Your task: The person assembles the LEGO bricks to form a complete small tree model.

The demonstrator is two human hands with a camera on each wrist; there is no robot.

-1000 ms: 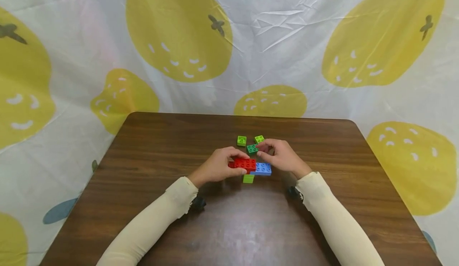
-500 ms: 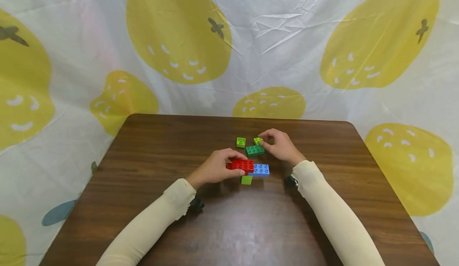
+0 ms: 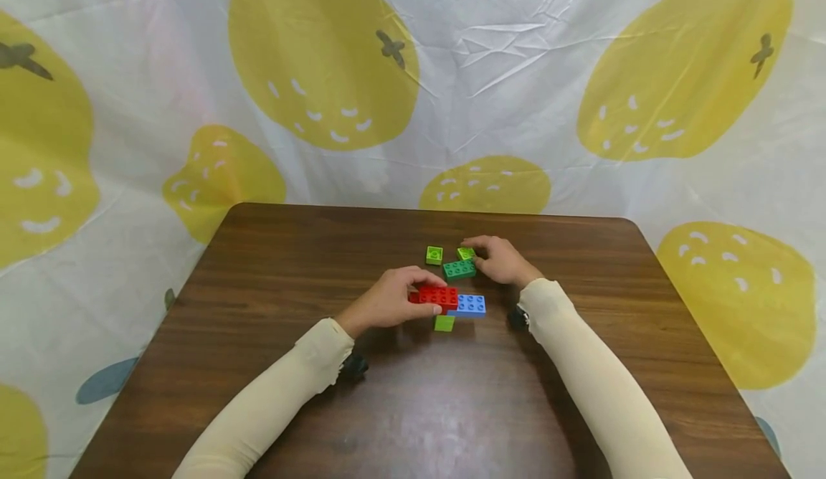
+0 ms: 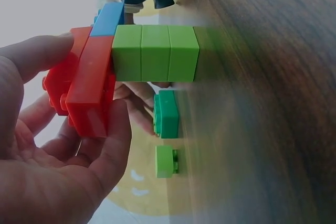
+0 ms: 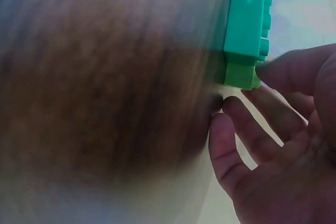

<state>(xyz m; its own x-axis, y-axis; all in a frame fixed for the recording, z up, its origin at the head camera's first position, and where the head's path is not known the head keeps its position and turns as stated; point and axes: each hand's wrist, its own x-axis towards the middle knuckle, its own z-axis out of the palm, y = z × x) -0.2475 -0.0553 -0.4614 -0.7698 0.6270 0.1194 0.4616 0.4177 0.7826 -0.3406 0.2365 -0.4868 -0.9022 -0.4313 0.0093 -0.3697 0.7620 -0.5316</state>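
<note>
My left hand (image 3: 393,297) grips a toy brick build by its red bricks (image 4: 86,85), thumb on one side and fingers on the other. A blue brick (image 3: 471,305) sticks out to the right of the red ones. Below hangs a column of several lime green bricks (image 4: 156,53), its lower end close over the table. At the back, my right hand (image 3: 502,258) pinches a small lime green brick (image 3: 465,253) between thumb and fingers; they partly cover it. Just in front of that brick lies a longer dark green brick (image 3: 459,269), studs up.
Another small lime green brick (image 3: 434,255), hollow side up, lies left of the dark green one. All this is on a brown wooden table (image 3: 310,249). Behind its far edge hangs a white curtain (image 3: 361,171) with yellow fruit prints.
My right hand has moved from the dark green brick back to the small lime green brick behind it, uncovering the dark green one. My left hand keeps its grip on the build, nearly still.
</note>
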